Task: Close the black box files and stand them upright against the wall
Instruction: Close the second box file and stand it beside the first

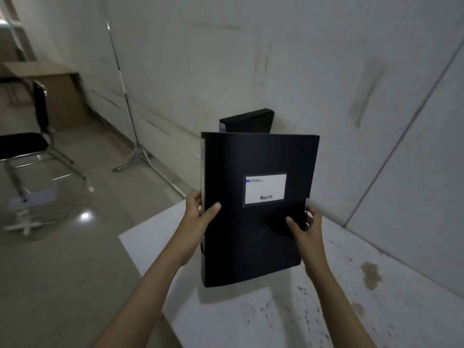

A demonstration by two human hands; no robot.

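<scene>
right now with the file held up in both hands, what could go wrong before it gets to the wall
The left hand and right hand grip the held box file only by its lower edges, so it may tip or slip. Setting it down, it might knock the standing box file leaning at the wall.

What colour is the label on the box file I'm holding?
The label is white with a small blue mark at its top left and dark print near the bottom, in the head view.
</scene>
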